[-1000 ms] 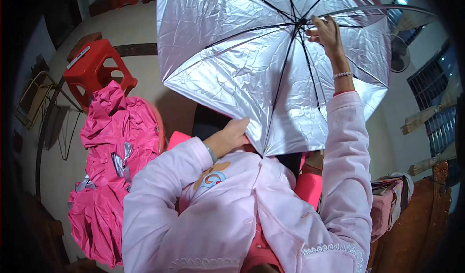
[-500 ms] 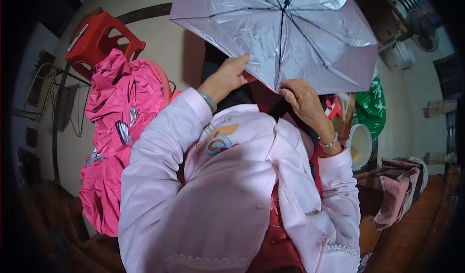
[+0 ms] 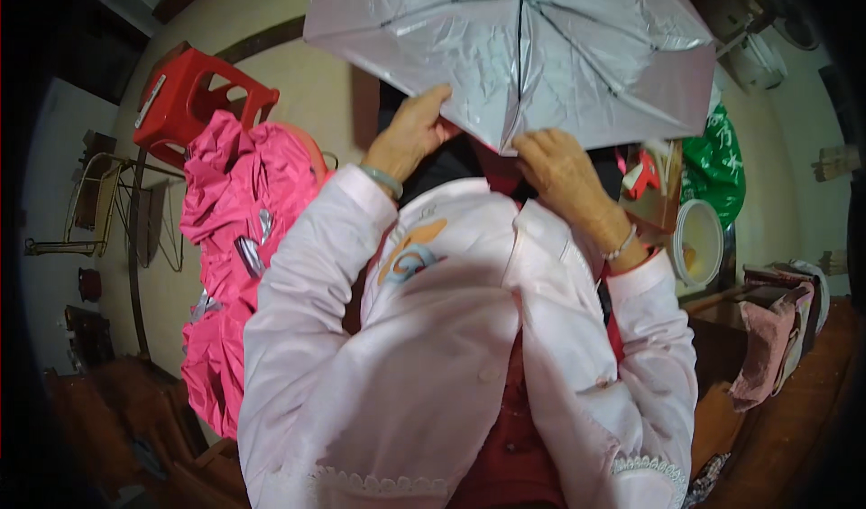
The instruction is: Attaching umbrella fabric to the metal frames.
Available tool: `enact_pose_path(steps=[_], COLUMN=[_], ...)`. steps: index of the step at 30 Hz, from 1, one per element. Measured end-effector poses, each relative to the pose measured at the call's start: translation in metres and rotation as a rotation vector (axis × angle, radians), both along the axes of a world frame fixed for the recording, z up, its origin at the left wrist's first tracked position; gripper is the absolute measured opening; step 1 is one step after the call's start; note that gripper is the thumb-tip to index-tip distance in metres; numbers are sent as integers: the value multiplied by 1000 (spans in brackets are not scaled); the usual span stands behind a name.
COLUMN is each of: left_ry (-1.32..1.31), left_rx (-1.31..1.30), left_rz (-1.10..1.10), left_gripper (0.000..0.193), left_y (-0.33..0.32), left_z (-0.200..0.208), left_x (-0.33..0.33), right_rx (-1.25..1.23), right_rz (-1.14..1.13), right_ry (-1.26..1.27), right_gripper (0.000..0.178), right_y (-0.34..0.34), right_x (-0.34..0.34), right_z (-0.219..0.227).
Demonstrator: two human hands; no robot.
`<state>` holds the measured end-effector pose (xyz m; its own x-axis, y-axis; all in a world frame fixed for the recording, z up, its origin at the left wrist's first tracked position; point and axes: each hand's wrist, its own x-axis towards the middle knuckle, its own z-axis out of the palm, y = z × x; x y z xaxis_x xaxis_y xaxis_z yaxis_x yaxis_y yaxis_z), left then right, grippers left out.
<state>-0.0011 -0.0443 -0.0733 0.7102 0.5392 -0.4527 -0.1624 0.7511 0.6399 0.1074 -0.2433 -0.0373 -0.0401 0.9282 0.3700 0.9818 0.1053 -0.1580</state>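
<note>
Pinching the near edge of an open umbrella (image 3: 577, 76), both hands of a person in a pale pink jacket (image 3: 424, 347) are close together in front of the waist. One second ago the right hand was stretched up to the umbrella's hub; now it is down at the edge, and the umbrella sits higher in view, its far side cut off.

The left grip (image 3: 410, 134) is closed on the canopy's rim, thumb on the silver face. The right grip (image 3: 561, 175) is closed too, fingertips together at the corner where a rib ends.

The umbrella is spread above the lap, its crinkled silver lining toward the wearer, with thin dark ribs fanning out from a black hub near the top.

On the left, a heap of bright pink fabric (image 3: 225, 229) with silver patches lies in front of a red plastic stool (image 3: 203, 103). The floor (image 3: 280, 71) is beige, crossed by a dark band. On the right are a green plastic bag (image 3: 717, 171), a round white tub (image 3: 699, 247) and, lower down, a dusty pink bag (image 3: 762, 356) near dark wooden furniture (image 3: 812, 410).
</note>
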Motion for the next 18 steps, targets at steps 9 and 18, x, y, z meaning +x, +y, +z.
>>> enact_pose_path(steps=[9,18], left_ry=[205,-42], left_rx=[692,1910], left_rz=[342,264], left_gripper=[33,26], left_y=[4,-44], left_z=[-7,42], left_x=[-7,-6], right_rx=[63,122], right_rz=[15,-7], right_ry=[-51,-73], right_gripper=[28,14], right_y=[-2,0], right_x=[-3,0], right_z=[-3,-7])
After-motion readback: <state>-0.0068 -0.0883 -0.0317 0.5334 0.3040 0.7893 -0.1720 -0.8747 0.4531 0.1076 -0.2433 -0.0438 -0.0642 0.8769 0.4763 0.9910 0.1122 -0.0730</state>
